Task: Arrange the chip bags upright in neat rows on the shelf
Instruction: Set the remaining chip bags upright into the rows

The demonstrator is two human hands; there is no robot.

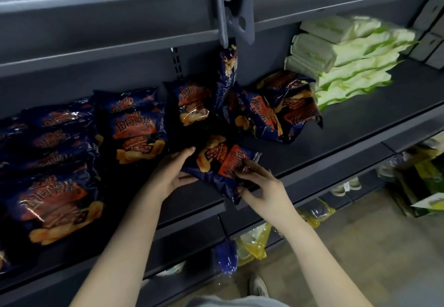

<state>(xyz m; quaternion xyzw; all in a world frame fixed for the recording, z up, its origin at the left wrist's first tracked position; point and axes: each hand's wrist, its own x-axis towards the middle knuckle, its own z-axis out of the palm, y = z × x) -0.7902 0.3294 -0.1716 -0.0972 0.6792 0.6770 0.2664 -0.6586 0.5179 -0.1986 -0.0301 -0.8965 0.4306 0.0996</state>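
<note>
Both hands on one bag (221,162) right now, at the front edge of the shelf (360,119), approx centre. L hand (173,174) has the bag's left end, fingers laid along it, thumb underneath, pinching it. R hand (259,186) grips the right end, fingers curled on the printed face, thumb at the lower edge. The bag lies tilted and face up, not upright, w/ its near corner poking out past the shelf lip.

Far left, the left row (55,186) runs front to back, dark blue bags leaning back one behind the other. Next to it the second row (137,134), two bags showing. Then a lone bag (192,105) leaning back, just behind the held one. A tall bag (228,66) stands on end against the shelf post. Right of that, a heap (283,105) of bags lying jumbled at odd angles. Just beside the heap, a stack of pale green packs (348,54).

Below, a yellow sack (254,242) on a lower shelf, and a shoe (258,286) on the floor
</note>
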